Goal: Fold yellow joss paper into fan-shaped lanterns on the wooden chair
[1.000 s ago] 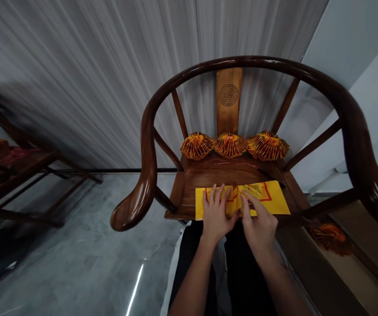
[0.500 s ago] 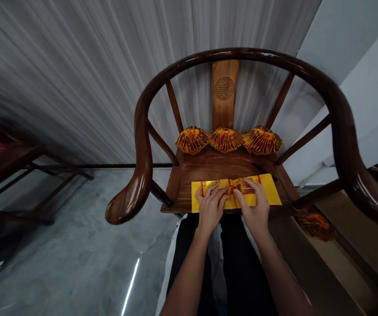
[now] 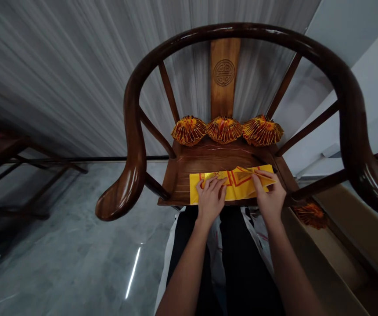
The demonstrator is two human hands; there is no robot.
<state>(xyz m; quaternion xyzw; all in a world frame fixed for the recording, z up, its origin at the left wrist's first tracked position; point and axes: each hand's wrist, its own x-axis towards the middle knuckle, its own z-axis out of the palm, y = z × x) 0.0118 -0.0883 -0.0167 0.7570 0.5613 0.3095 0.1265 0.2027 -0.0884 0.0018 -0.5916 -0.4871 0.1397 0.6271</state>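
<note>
A strip of yellow paper (image 3: 193,189) with red lines and a gold patch lies across the front of the wooden chair seat (image 3: 205,154). My left hand (image 3: 211,197) rests on its left half, fingers spread and pressing it down. My right hand (image 3: 271,195) pinches the right part of the top layer between thumb and fingers, and that layer is lifted and turned back. Behind the paper, three fan-shaped folded paper pieces (image 3: 224,130), orange and gold, stand in a row against the chair back. A thin dark object (image 3: 264,160) lies partly hidden behind the paper.
The chair's curved armrest (image 3: 118,197) rises at the left and wraps around the back. Another folded paper piece (image 3: 311,215) sits in a cardboard box (image 3: 347,219) at lower right. A second wooden chair (image 3: 7,153) stands at far left on the grey floor (image 3: 103,250).
My right hand has moved right, drawing the paper's top layer outward and flattening it. My left hand stays on the left half. The view has moved slightly closer to the chair.
</note>
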